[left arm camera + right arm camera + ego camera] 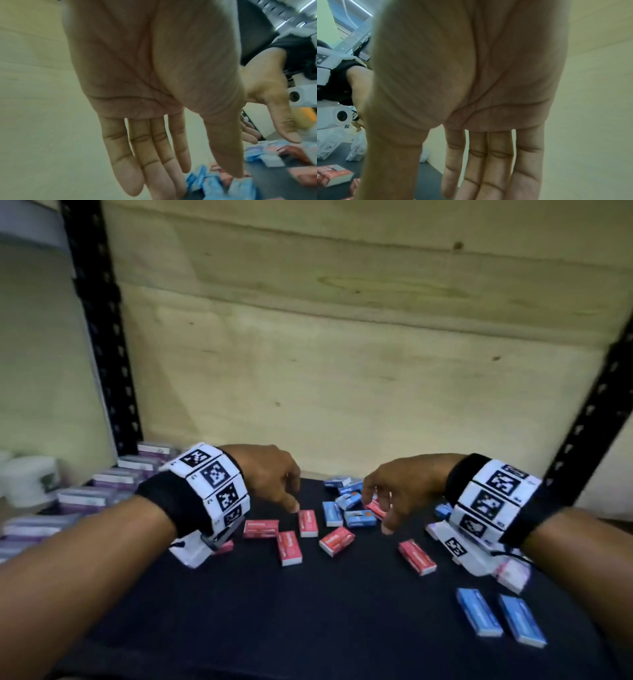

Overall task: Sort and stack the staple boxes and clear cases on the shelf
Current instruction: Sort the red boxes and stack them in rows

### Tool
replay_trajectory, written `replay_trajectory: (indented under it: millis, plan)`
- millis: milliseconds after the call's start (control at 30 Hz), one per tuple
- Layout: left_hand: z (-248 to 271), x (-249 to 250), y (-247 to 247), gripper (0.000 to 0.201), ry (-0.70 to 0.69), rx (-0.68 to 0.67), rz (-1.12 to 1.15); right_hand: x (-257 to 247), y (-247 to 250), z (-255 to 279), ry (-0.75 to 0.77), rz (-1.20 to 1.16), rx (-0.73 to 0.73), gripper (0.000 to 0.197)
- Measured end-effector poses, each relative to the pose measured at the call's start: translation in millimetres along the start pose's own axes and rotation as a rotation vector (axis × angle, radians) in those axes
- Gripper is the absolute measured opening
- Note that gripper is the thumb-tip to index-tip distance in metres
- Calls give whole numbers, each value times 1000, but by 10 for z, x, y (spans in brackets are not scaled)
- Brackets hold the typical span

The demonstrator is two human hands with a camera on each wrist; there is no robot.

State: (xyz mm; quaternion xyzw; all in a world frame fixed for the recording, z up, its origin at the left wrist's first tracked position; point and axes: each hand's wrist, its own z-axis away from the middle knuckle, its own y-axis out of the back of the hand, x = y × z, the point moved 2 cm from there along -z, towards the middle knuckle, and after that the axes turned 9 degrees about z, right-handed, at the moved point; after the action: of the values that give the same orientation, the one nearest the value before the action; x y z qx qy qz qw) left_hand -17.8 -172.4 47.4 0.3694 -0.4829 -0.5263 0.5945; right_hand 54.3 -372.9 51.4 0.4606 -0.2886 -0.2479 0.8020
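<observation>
Several red staple boxes (289, 547) and blue staple boxes (359, 518) lie scattered on the dark shelf mat (308, 611). Two blue boxes (500, 617) lie side by side at the front right. Clear cases (82, 498) with purple inserts stand in a row along the left edge. My left hand (274, 477) hovers palm down over the red boxes with relaxed fingers (154, 155), holding nothing. My right hand (394, 491) hangs over the blue pile, its fingers (488, 162) straight and empty.
A plywood back wall (342, 337) closes the shelf behind the boxes. Black slotted uprights (102, 337) stand at the left and at the right (596, 412). White jars (27, 477) sit beyond the left upright. A clear-wrapped pack (513, 571) lies under my right wrist.
</observation>
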Motion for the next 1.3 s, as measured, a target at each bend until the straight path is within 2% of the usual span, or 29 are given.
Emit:
replay_trajectory:
  millis: [100,267,467,633,800,967,1133,1300]
  plan:
    - [53,-390,-41,46,101,-23,37,-269,105,-313,71,15,10,60]
    - [17,-650,-180,46,146,-83,67,-563,140,-652,149,30,8,64]
    - [-119,-672,-316,48,113,-148,92,-686,98,-812,208,40,-23,57]
    - [-178,-591,-331,50,41,-169,97,-690,75,-845,224,22,-37,68]
    - [-194,-523,-368,45,43,-202,100,-687,58,-851,223,27,-38,72]
    - [-170,-499,-367,57,1,-225,65,-621,53,-834,207,-37,-18,53]
    - [-184,-492,-362,38,21,-211,156,-518,48,-793,199,-77,9,32]
    - [-206,-537,-270,25,50,-184,285,-395,44,-774,186,-89,11,22]
